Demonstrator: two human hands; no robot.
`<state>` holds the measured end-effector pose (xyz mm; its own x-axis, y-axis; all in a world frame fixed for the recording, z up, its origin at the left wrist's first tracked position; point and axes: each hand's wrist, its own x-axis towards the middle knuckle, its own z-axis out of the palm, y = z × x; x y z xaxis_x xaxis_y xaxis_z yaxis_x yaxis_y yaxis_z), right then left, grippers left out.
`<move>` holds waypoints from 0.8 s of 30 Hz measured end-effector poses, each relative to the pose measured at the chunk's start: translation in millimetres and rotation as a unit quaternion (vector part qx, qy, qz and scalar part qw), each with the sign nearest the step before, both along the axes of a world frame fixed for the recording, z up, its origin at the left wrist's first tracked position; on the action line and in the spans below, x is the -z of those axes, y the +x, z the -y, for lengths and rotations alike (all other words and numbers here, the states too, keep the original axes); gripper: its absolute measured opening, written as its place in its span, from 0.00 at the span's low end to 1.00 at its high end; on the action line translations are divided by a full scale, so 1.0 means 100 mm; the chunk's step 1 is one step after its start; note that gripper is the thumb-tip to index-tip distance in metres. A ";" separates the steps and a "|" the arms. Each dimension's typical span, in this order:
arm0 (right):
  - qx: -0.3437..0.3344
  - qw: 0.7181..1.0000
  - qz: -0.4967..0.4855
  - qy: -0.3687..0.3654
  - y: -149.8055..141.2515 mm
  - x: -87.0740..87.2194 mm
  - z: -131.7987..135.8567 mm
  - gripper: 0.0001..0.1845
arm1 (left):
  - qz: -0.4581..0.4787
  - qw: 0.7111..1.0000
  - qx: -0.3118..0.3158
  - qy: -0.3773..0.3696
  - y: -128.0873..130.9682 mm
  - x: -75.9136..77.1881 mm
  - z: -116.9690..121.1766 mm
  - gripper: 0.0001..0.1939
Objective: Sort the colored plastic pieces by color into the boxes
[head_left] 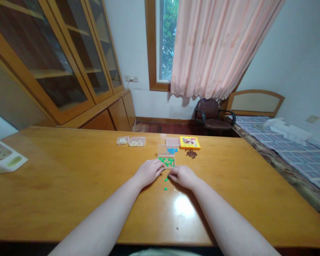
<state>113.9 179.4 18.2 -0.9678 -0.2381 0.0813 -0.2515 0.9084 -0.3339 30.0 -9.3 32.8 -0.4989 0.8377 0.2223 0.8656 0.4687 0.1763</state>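
Observation:
A small clear plastic box with several green pieces in it lies in front of my hands on the wooden table. My left hand is at the box's near left corner, its bent fingers gripping the rim. Just below the box's right corner, my right hand has its fingertips pinched together at a small green piece; the fingers partly cover it. Close by on the tabletop lie a loose green piece and, nearer to me, another green piece.
Behind the green box are blue pieces and an empty clear tray. A yellow box and a brown pile sit to the right. Two containers, one of cream pieces, stand back left. A white device is far left.

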 end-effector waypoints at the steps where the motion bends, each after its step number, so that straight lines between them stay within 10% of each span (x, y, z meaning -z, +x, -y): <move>1: -0.001 1.000 -0.002 0.002 0.00 0.00 0.00 0.10 | 0.009 0.999 0.028 -0.017 0.03 -0.01 0.01 0.08; 15: -0.009 0.998 -0.057 0.030 0.03 -0.01 -0.01 0.09 | 0.064 0.994 0.049 -0.070 0.12 0.02 -0.03 0.05; 24: 0.143 0.974 -0.154 -0.083 0.00 0.02 -0.11 0.15 | 0.068 0.994 0.044 -0.071 0.12 -0.01 -0.02 0.05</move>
<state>113.7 190.2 15.8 -0.9163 0.0790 0.3927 -0.1076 0.8958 -0.4313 41.9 -7.0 33.6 -0.4402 0.8972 0.0346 0.8768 0.4212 0.2319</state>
